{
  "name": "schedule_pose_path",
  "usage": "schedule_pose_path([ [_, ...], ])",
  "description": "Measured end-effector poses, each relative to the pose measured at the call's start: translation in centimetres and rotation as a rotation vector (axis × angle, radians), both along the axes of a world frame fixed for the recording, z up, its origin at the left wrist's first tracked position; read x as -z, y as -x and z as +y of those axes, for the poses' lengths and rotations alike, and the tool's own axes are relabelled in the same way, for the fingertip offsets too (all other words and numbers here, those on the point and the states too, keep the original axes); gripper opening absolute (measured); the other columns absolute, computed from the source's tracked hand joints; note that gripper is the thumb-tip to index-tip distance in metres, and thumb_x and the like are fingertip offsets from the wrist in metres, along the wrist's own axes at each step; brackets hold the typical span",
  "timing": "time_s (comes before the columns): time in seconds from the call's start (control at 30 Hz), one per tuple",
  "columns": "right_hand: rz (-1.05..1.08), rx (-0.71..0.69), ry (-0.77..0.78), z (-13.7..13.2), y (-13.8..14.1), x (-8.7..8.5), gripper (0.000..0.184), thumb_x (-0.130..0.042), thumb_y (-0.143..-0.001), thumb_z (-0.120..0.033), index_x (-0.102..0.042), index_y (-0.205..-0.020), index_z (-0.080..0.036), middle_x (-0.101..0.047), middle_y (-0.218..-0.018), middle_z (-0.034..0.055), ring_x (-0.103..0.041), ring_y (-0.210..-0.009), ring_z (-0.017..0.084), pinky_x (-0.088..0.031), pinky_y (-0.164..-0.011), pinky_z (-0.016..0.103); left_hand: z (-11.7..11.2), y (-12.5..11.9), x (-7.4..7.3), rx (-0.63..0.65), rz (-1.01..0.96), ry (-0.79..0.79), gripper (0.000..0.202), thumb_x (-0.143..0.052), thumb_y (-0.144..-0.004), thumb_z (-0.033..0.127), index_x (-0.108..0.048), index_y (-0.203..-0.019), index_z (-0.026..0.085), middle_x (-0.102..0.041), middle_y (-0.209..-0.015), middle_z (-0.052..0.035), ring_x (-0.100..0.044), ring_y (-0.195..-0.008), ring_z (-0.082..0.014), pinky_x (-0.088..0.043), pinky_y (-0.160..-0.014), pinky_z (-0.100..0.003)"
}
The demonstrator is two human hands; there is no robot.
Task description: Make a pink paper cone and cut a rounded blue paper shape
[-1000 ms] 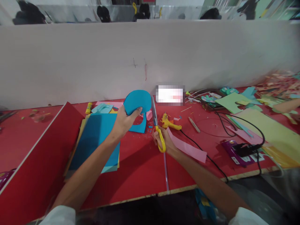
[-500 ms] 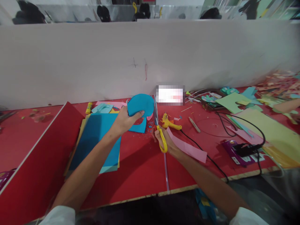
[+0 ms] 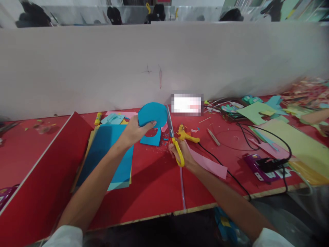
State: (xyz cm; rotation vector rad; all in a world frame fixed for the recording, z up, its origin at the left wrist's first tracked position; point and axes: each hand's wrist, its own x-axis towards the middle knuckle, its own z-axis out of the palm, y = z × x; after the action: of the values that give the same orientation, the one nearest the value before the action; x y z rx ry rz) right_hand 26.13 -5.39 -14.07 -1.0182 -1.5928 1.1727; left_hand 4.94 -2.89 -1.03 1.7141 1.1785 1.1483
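Observation:
My left hand is closed on a rounded piece of blue paper, thumb across its lower edge. My right hand grips scissors with yellow handles. Their blades point up and away, along the right edge of the blue piece. Below the held piece, a blue offcut with a curved cutout lies on the table among small scraps. To the left is a stack of blue sheets, partly under my left forearm. A yellow glue gun rests just beyond my right hand, near a pink paper strip.
A red divider panel stands on the left, and a white partition rises behind the red table. A purple power strip with black cables lies at right. A glue stick stands at back left. Another person's hand shows far right.
My left hand and the blue piece have shifted slightly left. The scissor blades have tilted a little to the left, still by the piece's right edge.

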Motion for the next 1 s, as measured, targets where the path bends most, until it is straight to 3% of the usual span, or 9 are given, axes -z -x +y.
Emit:
schedule_pose_path([
  [0.2,0.029,0.02,0.023,-0.4,0.1,-1.4,0.06,-0.063,-0.086,-0.08,-0.041,-0.069,-0.027,-0.044,-0.047,-0.0056,-0.041,-0.039,0.012,-0.031,-0.039,0.026,0.1,0.4,-0.3,-0.044,0.026,-0.016,0.033,-0.08,-0.084,0.048,-0.073,-0.091,0.016,-0.075,-0.087,-0.0073,-0.071,-0.081,-0.0225,-0.061,-0.075,-0.036],
  [0.43,-0.003,0.04,-0.024,-0.3,-0.2,-0.8,0.057,-0.061,-0.091,-0.076,-0.047,-0.07,-0.025,-0.049,-0.047,-0.0045,-0.046,-0.038,0.013,-0.031,-0.041,0.026,0.2,0.7,-0.8,-0.119,-0.016,-0.055,0.043,-0.082,-0.082,0.049,-0.074,-0.109,0.016,-0.081,-0.108,-0.0118,-0.076,-0.096,-0.0275,-0.064,-0.085,-0.04],
  [0.63,-0.018,0.04,-0.032,-0.4,-0.2,-0.9,0.059,-0.062,-0.091,-0.077,-0.047,-0.069,-0.024,-0.049,-0.046,-0.0041,-0.048,-0.037,0.013,-0.032,-0.04,0.026,0.1,0.6,-1.1,-0.164,-0.058,-0.086,0.05,-0.083,-0.083,0.049,-0.073,-0.118,0.016,-0.08,-0.115,-0.0121,-0.076,-0.102,-0.0283,-0.063,-0.091,-0.042],
  [0.8,-0.015,0.045,-0.01,-0.5,-0.2,-0.9,0.061,-0.059,-0.091,-0.079,-0.046,-0.068,-0.024,-0.047,-0.046,-0.0043,-0.046,-0.035,0.012,-0.031,-0.039,0.025,0.3,0.8,-1.1,-0.2,-0.087,-0.097,0.049,-0.084,-0.081,0.045,-0.071,-0.119,0.017,-0.078,-0.109,-0.0098,-0.075,-0.098,-0.026,-0.063,-0.086,-0.038],
  [1.0,-0.065,0.026,-0.012,-0.6,-0.3,-1.4,0.063,-0.059,-0.089,-0.081,-0.047,-0.066,-0.024,-0.05,-0.043,-0.0014,-0.049,-0.036,0.014,-0.032,-0.041,0.026,0.6,1.4,-0.9,-0.25,-0.078,-0.127,0.035,-0.084,-0.082,0.044,-0.068,-0.1,0.02,-0.07,-0.088,-0.0049,-0.069,-0.081,-0.0202,-0.06,-0.069,-0.03],
])
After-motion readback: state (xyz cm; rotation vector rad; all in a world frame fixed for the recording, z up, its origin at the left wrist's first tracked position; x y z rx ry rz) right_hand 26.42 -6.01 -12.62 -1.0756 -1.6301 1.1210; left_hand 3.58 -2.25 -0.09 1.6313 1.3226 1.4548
